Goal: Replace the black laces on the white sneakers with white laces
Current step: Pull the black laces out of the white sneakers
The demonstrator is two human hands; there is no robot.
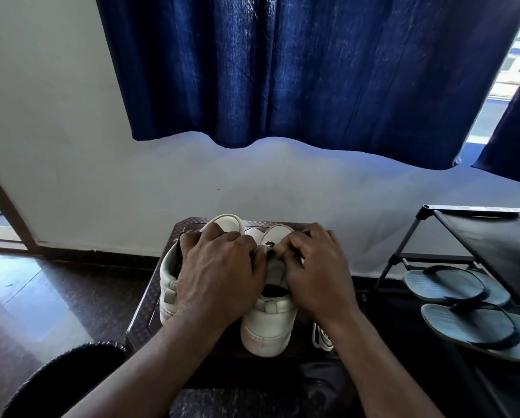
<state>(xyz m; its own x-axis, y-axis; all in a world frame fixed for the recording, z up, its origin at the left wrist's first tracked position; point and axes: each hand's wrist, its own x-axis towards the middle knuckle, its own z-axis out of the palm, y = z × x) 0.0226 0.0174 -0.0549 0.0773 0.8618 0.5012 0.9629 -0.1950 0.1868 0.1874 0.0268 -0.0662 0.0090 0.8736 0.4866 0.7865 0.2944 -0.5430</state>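
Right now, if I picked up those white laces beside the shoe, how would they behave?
The white laces would probably flop and dangle, since they lie in loose loops. Thin cords, so likely very light, and unlikely to roll.

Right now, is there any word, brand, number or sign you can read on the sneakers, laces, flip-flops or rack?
No text reads in this view.
Nearer white sneaker: small dark mark on its tongue, too small and part hidden to read.
Other white sneaker, white laces, grey flip-flops, black shoe rack: no print shows.
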